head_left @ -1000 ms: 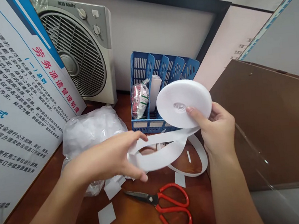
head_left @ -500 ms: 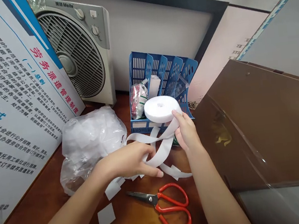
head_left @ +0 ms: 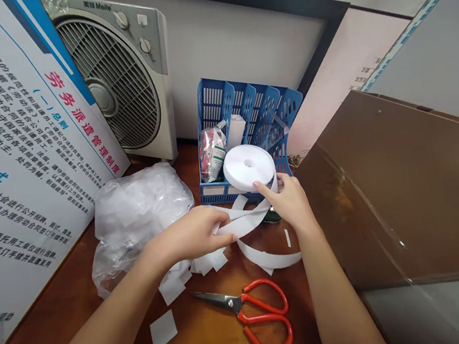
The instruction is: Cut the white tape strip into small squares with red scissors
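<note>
A roll of white tape (head_left: 239, 166) is held up in front of the blue file rack by my right hand (head_left: 288, 201), thumb on its near face and fingers at its edge. My left hand (head_left: 203, 230) pinches the loose strip (head_left: 246, 225) that runs off the roll. More of the strip curls down to the table. Below my hands lie scissors (head_left: 245, 308) with red handles, blades pointing left. Cut white pieces (head_left: 163, 331) lie left of the scissors and under my left hand.
At the left, a clear plastic bag (head_left: 141, 196) of white pieces sits before a box fan (head_left: 119, 74) and a printed board (head_left: 17, 163). Behind the roll stands the blue file rack (head_left: 215, 193), holding a plastic packet (head_left: 213, 154). A brown panel (head_left: 401, 185) rises at the right.
The roll has tipped more toward me, and my right hand has shifted slightly right with its thumb across the face. My left hand has moved up a little, still pinching the strip.
</note>
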Motion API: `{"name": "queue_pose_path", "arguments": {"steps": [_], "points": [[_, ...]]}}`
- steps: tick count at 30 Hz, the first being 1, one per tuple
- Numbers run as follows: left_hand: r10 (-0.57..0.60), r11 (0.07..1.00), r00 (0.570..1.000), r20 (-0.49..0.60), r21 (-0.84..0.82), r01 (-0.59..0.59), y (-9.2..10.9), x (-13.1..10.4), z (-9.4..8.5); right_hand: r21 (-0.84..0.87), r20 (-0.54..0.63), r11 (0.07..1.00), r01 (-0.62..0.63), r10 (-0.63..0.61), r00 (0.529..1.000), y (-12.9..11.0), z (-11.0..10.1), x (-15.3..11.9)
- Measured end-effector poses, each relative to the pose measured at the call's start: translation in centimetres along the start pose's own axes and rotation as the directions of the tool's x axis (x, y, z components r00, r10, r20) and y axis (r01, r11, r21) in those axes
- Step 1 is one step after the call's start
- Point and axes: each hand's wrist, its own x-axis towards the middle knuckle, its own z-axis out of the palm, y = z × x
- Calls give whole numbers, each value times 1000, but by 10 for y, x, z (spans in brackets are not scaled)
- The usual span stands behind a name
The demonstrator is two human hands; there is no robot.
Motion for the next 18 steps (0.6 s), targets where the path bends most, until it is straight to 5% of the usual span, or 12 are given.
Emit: {"name": "queue_pose_path", "arguments": {"steps": [5, 9, 11, 12, 15, 16, 18], "points": [[-26, 999, 1000, 9, 18, 26, -2, 0, 1, -35, -28, 999, 9, -10, 1000, -2, -3, 2], [-42, 999, 998, -43, -20, 41, -2, -1, -5, -50, -64, 997, 59, -62, 996, -21, -29, -7], [-34, 999, 995, -94, -26, 31, -2, 0, -8, -35, 73, 994, 108, -105, 992, -34, -47, -19], [-27, 999, 992, -122, -26, 24, -3, 0, -9, -15, 255, 987, 160, -151, 955, -40, -54, -27], [-9, 1000, 979, -204, -14, 7, -4, 1, -8, -119, 628, 971, 208, -89, 773, -52, -54, -47], [-4, 1000, 974, -227, -2, 4, -5, 2, -7, -203, 685, 947, 251, -46, 727, -54, -46, -52], [4, 999, 965, -261, 34, 5, -6, 3, -5, -367, 699, 870, 329, 25, 715, -57, -23, -57]]}}
